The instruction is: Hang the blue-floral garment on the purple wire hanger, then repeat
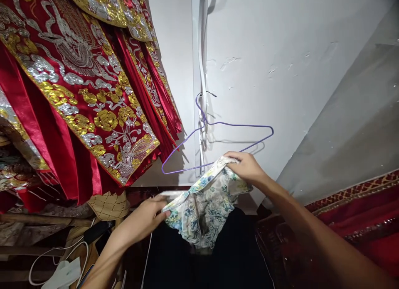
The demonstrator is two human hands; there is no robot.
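Note:
A white garment with a blue, green and yellow floral print [212, 210] is bunched up in front of me, its top edge stretched between both hands. My left hand [152, 210] grips that edge at the lower left, thumb on top. At the upper right, my right hand [245, 166] pinches the other end, with fingers tucked behind the cloth. Just beyond the garment a purple wire hanger [240, 125] hangs by its hook from a white fixture [202, 73] on the wall. The cloth overlaps the hanger's lower bar in view; whether they touch I cannot tell.
Red embroidered costumes [106, 110] with gold and silver sequins hang at the left. A wooden shelf [40, 222] below them holds a white cable [40, 255] and some paper [67, 274]. Red trimmed fabric [368, 214] lies at the right, beside a pale wall [264, 44].

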